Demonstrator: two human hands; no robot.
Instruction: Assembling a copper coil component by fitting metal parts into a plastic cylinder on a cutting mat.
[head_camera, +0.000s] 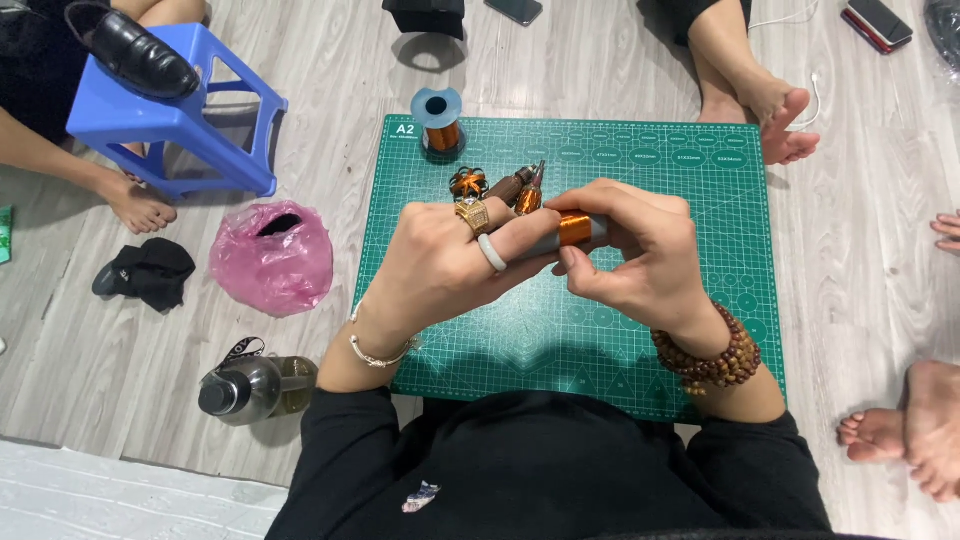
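Observation:
Both my hands meet over a green cutting mat on the floor. My left hand, with a gold ring and a white ring, and my right hand, with a wooden bead bracelet, hold a grey rod wound with copper wire between them. Just beyond my fingers on the mat lie a small copper-wound rotor and a brown-handled tool. A spool of copper wire with blue flanges stands at the mat's far left corner.
A blue plastic stool carrying a black shoe stands far left. A pink plastic bag, black cloth and a bottle lie left of the mat. Other people's bare feet sit around; phones lie far right.

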